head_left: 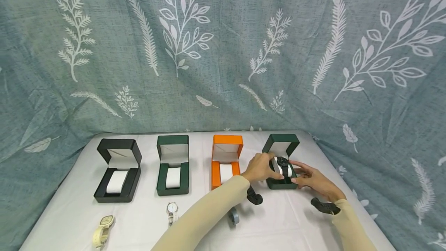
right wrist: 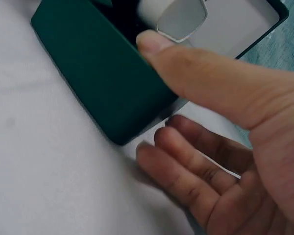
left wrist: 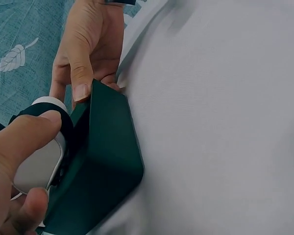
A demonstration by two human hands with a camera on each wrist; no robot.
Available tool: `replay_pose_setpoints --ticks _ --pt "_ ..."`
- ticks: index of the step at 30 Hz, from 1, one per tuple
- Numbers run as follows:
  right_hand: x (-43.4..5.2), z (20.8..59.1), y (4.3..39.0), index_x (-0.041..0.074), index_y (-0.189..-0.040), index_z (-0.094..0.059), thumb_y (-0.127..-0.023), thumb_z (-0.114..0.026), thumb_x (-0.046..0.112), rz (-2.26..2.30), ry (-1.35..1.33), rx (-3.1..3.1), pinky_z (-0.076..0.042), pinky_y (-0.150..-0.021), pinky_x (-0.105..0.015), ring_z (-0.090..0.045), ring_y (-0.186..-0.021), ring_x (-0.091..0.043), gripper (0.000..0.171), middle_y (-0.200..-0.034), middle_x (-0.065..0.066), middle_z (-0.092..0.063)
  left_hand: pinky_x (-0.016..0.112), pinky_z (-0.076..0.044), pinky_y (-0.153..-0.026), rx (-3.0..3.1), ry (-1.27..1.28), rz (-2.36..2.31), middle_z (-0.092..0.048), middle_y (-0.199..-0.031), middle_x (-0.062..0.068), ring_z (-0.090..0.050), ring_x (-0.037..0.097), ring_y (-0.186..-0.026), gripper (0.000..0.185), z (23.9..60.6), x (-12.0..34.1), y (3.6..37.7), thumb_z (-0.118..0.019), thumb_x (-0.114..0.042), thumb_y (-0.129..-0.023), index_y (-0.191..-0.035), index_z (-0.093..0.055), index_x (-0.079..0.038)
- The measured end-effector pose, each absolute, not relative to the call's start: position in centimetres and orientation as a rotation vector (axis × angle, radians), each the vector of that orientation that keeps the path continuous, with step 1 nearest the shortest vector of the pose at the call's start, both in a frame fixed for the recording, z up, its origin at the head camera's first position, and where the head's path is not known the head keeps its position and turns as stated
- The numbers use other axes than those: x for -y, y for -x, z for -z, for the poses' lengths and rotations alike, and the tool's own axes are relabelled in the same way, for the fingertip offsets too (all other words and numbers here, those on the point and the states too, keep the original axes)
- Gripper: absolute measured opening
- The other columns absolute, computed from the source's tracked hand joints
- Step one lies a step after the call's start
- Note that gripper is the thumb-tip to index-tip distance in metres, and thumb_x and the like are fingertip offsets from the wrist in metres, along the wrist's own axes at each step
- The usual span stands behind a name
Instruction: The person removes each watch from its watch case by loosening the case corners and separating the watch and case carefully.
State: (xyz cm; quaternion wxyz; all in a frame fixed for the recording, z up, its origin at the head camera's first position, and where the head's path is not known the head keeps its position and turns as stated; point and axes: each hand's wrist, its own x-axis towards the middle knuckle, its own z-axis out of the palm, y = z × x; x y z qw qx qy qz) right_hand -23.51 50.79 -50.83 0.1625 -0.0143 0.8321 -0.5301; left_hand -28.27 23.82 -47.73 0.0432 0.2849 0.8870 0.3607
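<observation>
My left hand (head_left: 262, 168) grips a white watch cushion (head_left: 275, 165) with a black watch (head_left: 283, 162) strapped round it. In the left wrist view, the thumb presses on the strap and the cushion's pale grey end (left wrist: 39, 166) shows. The cushion is at the mouth of an open green watch box (head_left: 283, 184) at the far right; how deep it sits is hard to tell. My right hand (head_left: 315, 181) is at the box's right side. Its thumb (right wrist: 186, 68) touches the front rim, while the lower fingers (right wrist: 181, 171) lie loosely bent beside the wall.
Left of it stand an orange box (head_left: 216, 175), another green box (head_left: 162, 183) and a black box (head_left: 101, 191), lids raised, each with a white cushion. Nearer lie a cream watch (head_left: 102, 231), a white-strapped watch (head_left: 172, 212) and a grey-blue watch (head_left: 233, 216), partly behind my left arm.
</observation>
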Motion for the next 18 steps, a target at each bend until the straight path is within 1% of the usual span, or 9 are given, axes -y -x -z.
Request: replay_pose_setpoints --ticks 2,6,10,13,18 --pt "-50.6 50.6 23.3 0.025 -0.161 -0.037 -0.095 -0.077 0.028 1.526 0.005 -2.397 -0.056 -0.083 -0.045 -0.066 -0.096 -0.034 0.077 -0.152 -0.025 -0.04 0.029 -0.053 -0.087 -2.704 -0.856 -1.125 -0.069 -0.13 0.0 -0.064 0.014 -0.11 0.084 47.7 -23.7 28.1 -0.093 -0.048 -0.072 -0.143 -0.063 -0.013" --pt "-50.3 49.7 22.6 0.016 -0.158 -0.042 -0.093 -0.079 0.027 1.567 0.026 -2.479 -0.058 -0.078 -0.047 -0.069 -0.089 -0.036 0.075 -0.146 -0.024 -0.046 0.027 -0.053 -0.087 -2.694 -0.85 -1.145 -0.068 -0.13 -0.002 -0.063 0.012 -0.11 0.085 47.3 -23.5 27.9 -0.094 -0.049 -0.071 -0.143 -0.063 -0.015" --pt "-49.7 48.6 21.8 0.012 -0.156 -0.045 -0.091 -0.082 0.025 1.534 0.108 -2.577 -0.057 -0.076 -0.046 -0.068 -0.093 -0.031 0.075 -0.142 -0.022 -0.051 0.025 -0.052 -0.084 -2.688 -0.87 -1.137 -0.068 -0.13 -0.003 -0.063 0.011 -0.107 0.084 47.2 -23.2 27.7 -0.093 -0.051 -0.072 -0.143 -0.064 -0.017" --pt "-49.1 48.0 21.4 0.015 -0.156 -0.045 -0.089 -0.083 0.025 1.465 0.166 -2.62 -0.056 -0.077 -0.041 -0.067 -0.099 -0.028 0.077 -0.14 -0.019 -0.053 0.026 -0.052 -0.087 -2.679 -0.859 -1.125 -0.066 -0.133 -0.003 -0.062 0.013 -0.112 0.084 47.1 -22.8 27.6 -0.091 -0.051 -0.073 -0.144 -0.062 -0.018" --pt "-48.2 47.7 21.3 0.02 -0.159 -0.039 -0.088 -0.085 0.022 1.421 0.228 -2.652 -0.054 -0.081 -0.037 -0.064 -0.103 -0.028 0.085 -0.144 -0.017 -0.05 0.032 -0.052 -0.093 -2.651 -0.812 -1.151 -0.063 -0.138 -0.004 -0.057 0.02 -0.124 0.084 46.9 -22.2 27.3 -0.09 -0.053 -0.074 -0.146 -0.061 -0.021"
